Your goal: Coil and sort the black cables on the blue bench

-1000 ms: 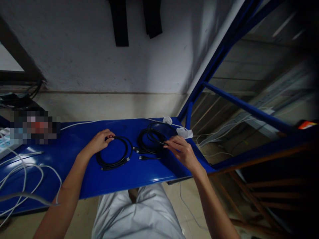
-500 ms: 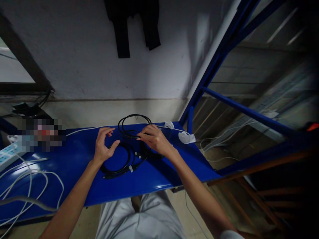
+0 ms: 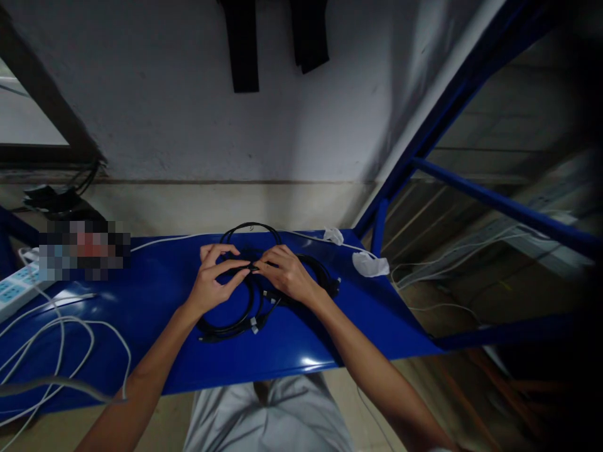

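Observation:
A coiled black cable (image 3: 254, 225) is held above the blue table (image 3: 226, 361), its loop rising behind the fingers. My left hand (image 3: 215, 279) pinches the near side of this coil between thumb and index finger. Right beside it, my right hand (image 3: 285, 273) grips the same spot, fingertips almost touching the left ones. Underneath lies another black cable coil (image 3: 230, 328), with plugs and a small white tag (image 3: 254, 325) near its end. More black cable (image 3: 323, 271) rests to the right, partly covered by my right hand and forearm.
Loose white cables (image 3: 61, 323) spread over the table's left side near a white power strip (image 3: 21, 285). Two crumpled white pieces (image 3: 370, 264) lie at the right end. A thin white cable (image 3: 164, 239) runs along the back by the wall. Blue frame bars (image 3: 471, 182) stand at right.
My left hand has moved right and closed on the coil that my right hand was holding. The coil has come down slightly between both hands. The view has shifted a little.

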Available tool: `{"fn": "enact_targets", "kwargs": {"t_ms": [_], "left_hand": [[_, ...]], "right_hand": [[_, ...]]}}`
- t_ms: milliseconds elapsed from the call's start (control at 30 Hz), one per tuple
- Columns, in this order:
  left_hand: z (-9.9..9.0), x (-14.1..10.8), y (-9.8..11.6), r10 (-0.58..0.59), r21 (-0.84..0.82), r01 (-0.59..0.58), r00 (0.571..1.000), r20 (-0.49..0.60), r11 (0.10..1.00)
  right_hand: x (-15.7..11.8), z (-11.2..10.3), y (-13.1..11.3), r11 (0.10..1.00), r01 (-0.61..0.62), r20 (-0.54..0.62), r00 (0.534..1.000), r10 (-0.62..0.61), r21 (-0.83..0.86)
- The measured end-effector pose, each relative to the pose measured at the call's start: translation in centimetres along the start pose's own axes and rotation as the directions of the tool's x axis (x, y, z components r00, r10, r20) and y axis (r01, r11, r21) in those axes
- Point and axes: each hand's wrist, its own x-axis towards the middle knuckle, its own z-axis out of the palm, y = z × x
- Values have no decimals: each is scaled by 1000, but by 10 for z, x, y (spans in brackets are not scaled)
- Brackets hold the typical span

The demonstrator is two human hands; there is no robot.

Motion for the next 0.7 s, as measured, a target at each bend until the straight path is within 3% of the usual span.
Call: {"fn": "enact_targets", "kwargs": {"t_ms": [233,400,467,567,633,700], "left_hand": [[7,0,8,-34,-110,37,999,28,993],[8,2,6,-153,-385,147,988,17,911],[8,3,-1,-267,-514,211,963,-36,831],[6,4,-21,-450,-584,271,873,-185,765],[1,4,-40,-521,-510,346,815,-253,788],[-7,3,-61,-534,-370,429,805,-257,824]], "right_hand": [[-7,3,-2,999,-44,12,999,44,-22],[-5,4,-5,999,-36,6,999,36,-38],[-5,5,-6,999,-33,-2,999,33,-33],[-5,6,-5,999,-50,-8,999,50,-17],[-6,6,-3,998,-61,-8,998,61,-9],[-7,7,-2,998,-60,-12,998,59,-5]]}}
